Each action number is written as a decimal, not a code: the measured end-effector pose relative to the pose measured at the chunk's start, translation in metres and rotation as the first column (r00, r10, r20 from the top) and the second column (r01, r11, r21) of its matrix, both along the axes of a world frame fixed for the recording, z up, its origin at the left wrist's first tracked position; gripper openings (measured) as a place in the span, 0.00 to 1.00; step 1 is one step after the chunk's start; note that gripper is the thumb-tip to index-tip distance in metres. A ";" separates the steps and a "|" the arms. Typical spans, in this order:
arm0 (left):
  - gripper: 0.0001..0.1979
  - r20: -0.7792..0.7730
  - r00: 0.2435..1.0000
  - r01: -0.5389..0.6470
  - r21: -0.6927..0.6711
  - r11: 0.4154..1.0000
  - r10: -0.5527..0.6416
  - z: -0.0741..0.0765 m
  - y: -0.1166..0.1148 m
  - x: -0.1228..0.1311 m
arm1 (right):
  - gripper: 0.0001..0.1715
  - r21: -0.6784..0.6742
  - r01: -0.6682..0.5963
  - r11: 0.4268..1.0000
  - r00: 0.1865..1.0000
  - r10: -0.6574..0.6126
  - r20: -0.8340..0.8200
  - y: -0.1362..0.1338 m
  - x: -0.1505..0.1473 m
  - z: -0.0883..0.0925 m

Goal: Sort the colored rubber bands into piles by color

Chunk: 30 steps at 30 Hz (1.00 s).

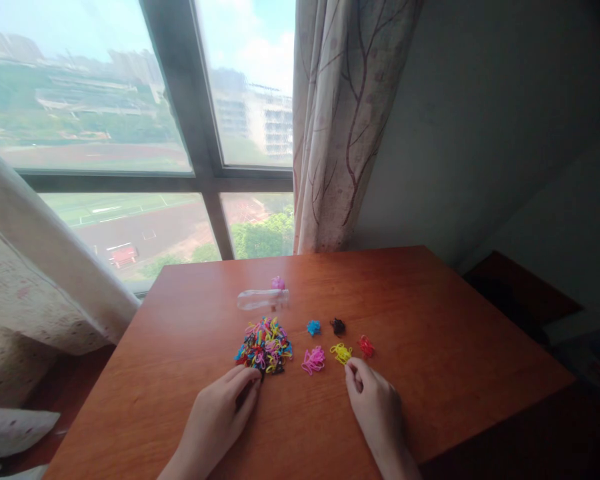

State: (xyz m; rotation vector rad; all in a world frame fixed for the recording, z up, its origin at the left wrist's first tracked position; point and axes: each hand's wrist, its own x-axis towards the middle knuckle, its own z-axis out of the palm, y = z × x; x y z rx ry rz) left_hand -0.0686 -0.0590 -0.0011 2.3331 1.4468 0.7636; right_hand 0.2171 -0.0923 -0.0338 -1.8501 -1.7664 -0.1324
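Note:
A mixed heap of small coloured rubber bands (266,341) lies on the wooden table. At its near edge is my left hand (225,407), thumb and fingertips closed together against the bands; what they pinch is hidden. My right hand (377,403) is also closed, its fingertips at the near edge of a yellow rubber band pile (341,353). Whether a band is between them I cannot make out. Around it lie small single-colour piles: pink bands (313,360), blue bands (314,327), black bands (337,326) and red bands (366,347).
Behind the heap lie a clear plastic bag or sleeve (263,300) and a pink-purple item (278,283). The table (460,353) stands against a window (207,180), with patterned curtains (340,120) on both sides.

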 end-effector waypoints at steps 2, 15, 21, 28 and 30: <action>0.08 0.005 1.000 0.001 -0.004 1.000 -0.001 0.000 0.000 0.000 | 0.27 0.001 0.000 1.000 1.000 0.000 -0.002 0.000 0.001 -0.001; 0.08 0.021 0.998 -0.057 -0.003 0.998 0.057 0.001 -0.001 -0.002 | 0.22 0.021 -0.168 0.986 0.970 0.169 -0.175 -0.004 -0.047 0.010; 0.07 -0.054 0.997 -0.055 -0.021 0.998 0.053 -0.001 -0.003 0.000 | 0.17 -0.028 -0.268 0.963 0.945 0.257 -0.205 -0.004 -0.081 0.011; 0.08 -0.242 0.965 -0.098 0.026 0.995 0.101 -0.005 -0.006 0.009 | 0.12 -0.096 -0.281 0.955 0.947 0.259 -0.191 -0.003 -0.085 0.012; 0.08 -0.235 0.967 -0.095 0.048 0.994 0.103 -0.008 -0.006 0.010 | 0.11 -0.100 -0.283 0.954 0.945 0.260 -0.198 -0.003 -0.084 0.013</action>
